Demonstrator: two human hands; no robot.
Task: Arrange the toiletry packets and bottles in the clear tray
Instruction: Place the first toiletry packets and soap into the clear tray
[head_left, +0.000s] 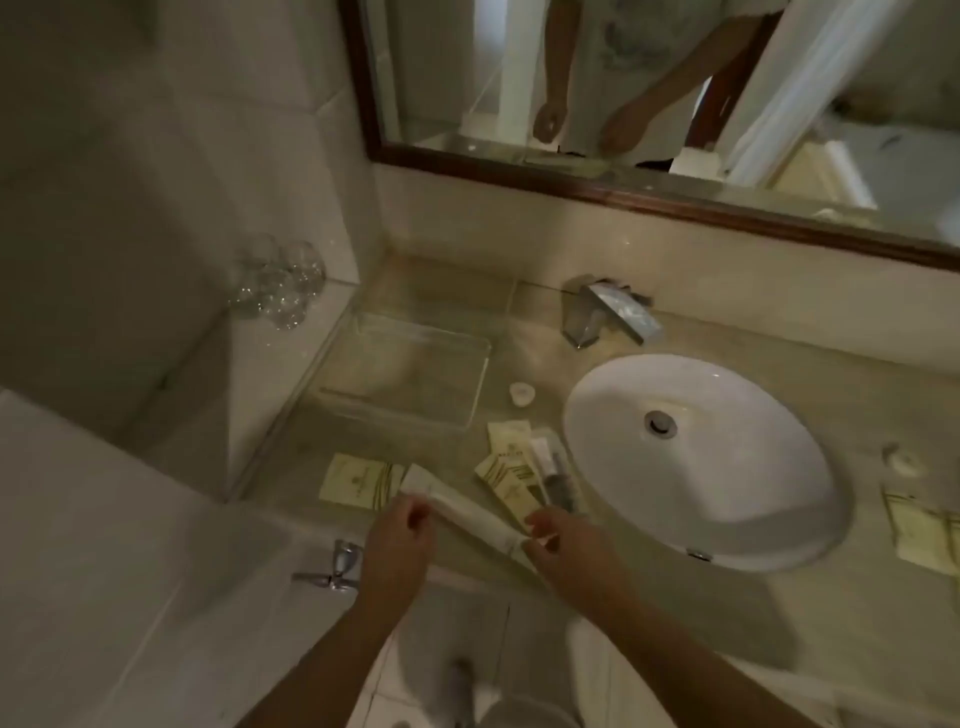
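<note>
Clear tray (480, 384) sits left of the sink (727, 493), by the wall. Off the sink's front-left rim, the left hand (400, 535) and right hand (558, 540) each pinch an end of a long white packet (457, 506). I'd carry it level and lay it along one tray wall.

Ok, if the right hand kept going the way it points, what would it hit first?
Likely the pile of cream packets just beyond the long white packet the right hand holds.

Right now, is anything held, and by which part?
Yes: a long white packet. The left grip pinches it near its far end, and the right grip pinches its near end.
</note>
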